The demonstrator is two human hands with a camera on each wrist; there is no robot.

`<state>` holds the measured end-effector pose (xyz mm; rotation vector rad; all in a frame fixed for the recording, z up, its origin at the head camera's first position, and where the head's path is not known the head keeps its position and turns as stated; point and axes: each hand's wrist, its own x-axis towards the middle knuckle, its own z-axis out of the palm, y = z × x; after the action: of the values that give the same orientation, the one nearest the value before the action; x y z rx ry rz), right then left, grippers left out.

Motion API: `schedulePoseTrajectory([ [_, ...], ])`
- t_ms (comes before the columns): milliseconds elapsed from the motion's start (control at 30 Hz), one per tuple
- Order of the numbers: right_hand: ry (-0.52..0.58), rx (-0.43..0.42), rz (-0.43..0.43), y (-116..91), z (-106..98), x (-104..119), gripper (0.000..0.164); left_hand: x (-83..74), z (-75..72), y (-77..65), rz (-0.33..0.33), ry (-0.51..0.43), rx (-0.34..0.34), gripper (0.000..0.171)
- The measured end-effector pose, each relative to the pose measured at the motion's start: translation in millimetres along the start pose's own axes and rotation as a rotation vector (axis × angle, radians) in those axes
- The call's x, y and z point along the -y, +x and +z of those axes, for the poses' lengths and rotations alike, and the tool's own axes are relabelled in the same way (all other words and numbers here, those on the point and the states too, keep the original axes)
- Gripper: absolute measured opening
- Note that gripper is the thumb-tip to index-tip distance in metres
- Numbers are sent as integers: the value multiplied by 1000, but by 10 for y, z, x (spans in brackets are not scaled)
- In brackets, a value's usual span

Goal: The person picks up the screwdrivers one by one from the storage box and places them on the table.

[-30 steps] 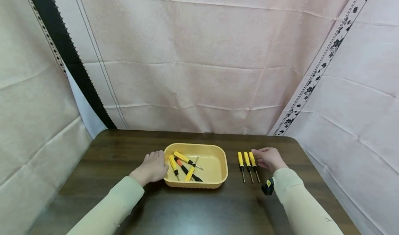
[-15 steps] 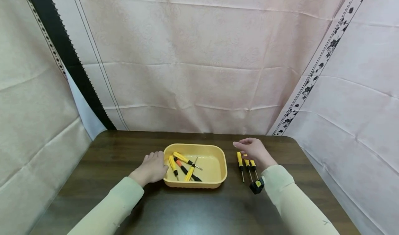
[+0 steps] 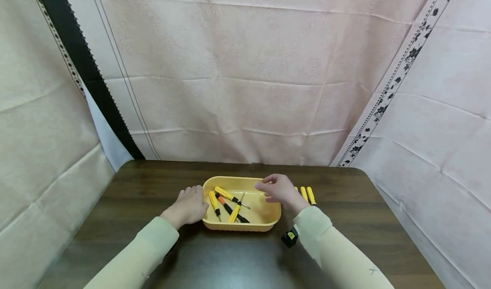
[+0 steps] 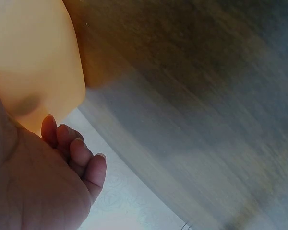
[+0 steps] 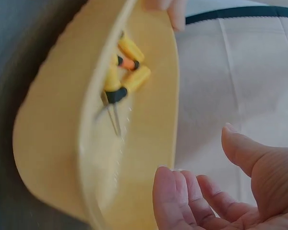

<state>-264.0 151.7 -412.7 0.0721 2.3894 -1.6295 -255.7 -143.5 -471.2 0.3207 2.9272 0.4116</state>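
My left hand (image 3: 186, 206) holds the left rim of a yellow plastic tray (image 3: 245, 227), its thumb over the edge. In the left wrist view its fingers (image 4: 81, 151) curl loosely outside the tray wall. Above the tray's right end is my right hand (image 3: 279, 191); in the right wrist view its thumb and fingers stand apart, with nothing between them. Inside the tray lie several yellow-and-black screwdrivers (image 3: 226, 194) and a black tool with an orange band (image 3: 221, 200). More yellow-handled screwdrivers (image 3: 310, 194) lie in a row on the table, partly hidden behind my right wrist.
The dark wooden table (image 3: 153, 180) ends at a back edge close behind the tray. Pale cloth (image 3: 245, 88) hangs behind and on both sides. A small black device (image 3: 290, 237) hangs under my right wrist, near the tray's front right corner.
My right hand has moved left from beside the row of screwdrivers, passing over them to the tray's right end. The left hand and the tray stay in place.
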Motion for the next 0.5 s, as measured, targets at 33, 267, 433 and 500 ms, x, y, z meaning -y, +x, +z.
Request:
schedulePoseTrajectory([
  [33,2,13,0,2,44,-9,48,2,5,4,-1,0,-1,46],
  [267,16,95,5,22,319,-76,48,24,28,28,5,-3,-6,45],
  [433,-27,101,54,69,474,-139,45,31,35,30,4,-5,-4,45],
  [500,-32,115,71,80,520,-167,39,30,33,27,2,-4,0,44],
])
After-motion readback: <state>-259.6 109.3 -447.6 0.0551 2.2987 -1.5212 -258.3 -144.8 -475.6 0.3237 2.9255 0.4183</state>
